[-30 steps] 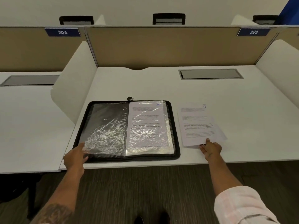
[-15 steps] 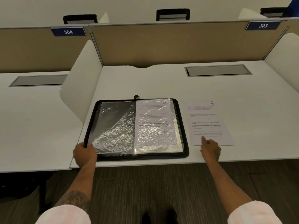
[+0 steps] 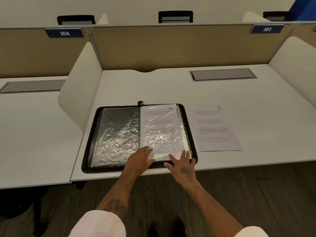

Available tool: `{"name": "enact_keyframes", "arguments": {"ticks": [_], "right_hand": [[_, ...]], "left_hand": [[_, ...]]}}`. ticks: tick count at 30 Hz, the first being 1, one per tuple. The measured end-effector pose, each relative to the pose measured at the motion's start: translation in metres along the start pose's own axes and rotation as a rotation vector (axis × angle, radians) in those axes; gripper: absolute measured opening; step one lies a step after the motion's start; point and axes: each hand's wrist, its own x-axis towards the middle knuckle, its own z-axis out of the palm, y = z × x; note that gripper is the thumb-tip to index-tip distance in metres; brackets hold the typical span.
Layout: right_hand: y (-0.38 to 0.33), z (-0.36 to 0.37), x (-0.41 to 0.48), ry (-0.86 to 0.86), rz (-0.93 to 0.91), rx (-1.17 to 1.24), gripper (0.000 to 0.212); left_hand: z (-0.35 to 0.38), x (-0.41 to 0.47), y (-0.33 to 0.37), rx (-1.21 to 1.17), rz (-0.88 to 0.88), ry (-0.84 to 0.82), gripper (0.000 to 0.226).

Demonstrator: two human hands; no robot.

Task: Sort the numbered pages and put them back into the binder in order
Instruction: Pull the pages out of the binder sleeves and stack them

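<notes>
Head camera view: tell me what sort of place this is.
Probably a library or study hall: desks split by dividers, a 304 sign and a 303 sign, chairs beyond.

Pale pink sleeves, tattoos and dark shoes.
Wears soft-looking sleeves in pale pink, almost white: the left sleeve (image 3: 100, 224) and the right sleeve (image 3: 251, 233), both stopping well above the wrists. Shows a big dark tattoo (image 3: 116, 207) on the bare left forearm, too blurry to tell the picture. Shows a smaller dark tattoo (image 3: 187, 171) on the back of the right hand (image 3: 183, 165). Wears dark shoes (image 3: 179, 228), only the toes peeking in at the bottom edge.
</notes>
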Motion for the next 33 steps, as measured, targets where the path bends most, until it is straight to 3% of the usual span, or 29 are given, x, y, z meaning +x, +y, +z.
{"name": "enact_keyframes", "arguments": {"ticks": [9,13,16,19,21,24,27,33], "right_hand": [[-0.007,0.011,0.007,0.044,-0.086,-0.094,0.126],[-0.015,-0.001,0.006,0.091,-0.094,-0.047,0.125],[-0.019,-0.001,0.005,0.131,-0.105,-0.001,0.106],[-0.019,0.003,-0.001,0.368,-0.153,0.017,0.062],[-0.019,0.012,-0.003,0.562,-0.285,0.017,0.040],[-0.028,0.022,-0.005,0.524,-0.526,-0.012,0.032],[-0.040,0.030,0.008,0.324,-0.503,-0.051,0.045],[-0.053,0.019,0.034,0.038,-0.240,-0.157,0.103]], "left_hand": [[0.012,0.009,0.019,0.161,0.027,0.004,0.044],[0.010,0.012,0.019,0.156,-0.012,0.045,0.026],[0.012,0.013,0.016,0.165,-0.029,0.025,0.020],[0.013,0.015,0.012,0.062,-0.075,0.058,0.022],[0.012,0.017,0.011,-0.020,-0.111,0.107,0.027],[0.009,0.018,0.009,-0.109,-0.141,0.152,0.026],[0.008,0.018,0.005,-0.151,-0.132,0.159,0.025],[0.006,0.011,0.005,-0.015,-0.101,0.156,0.018]]}}
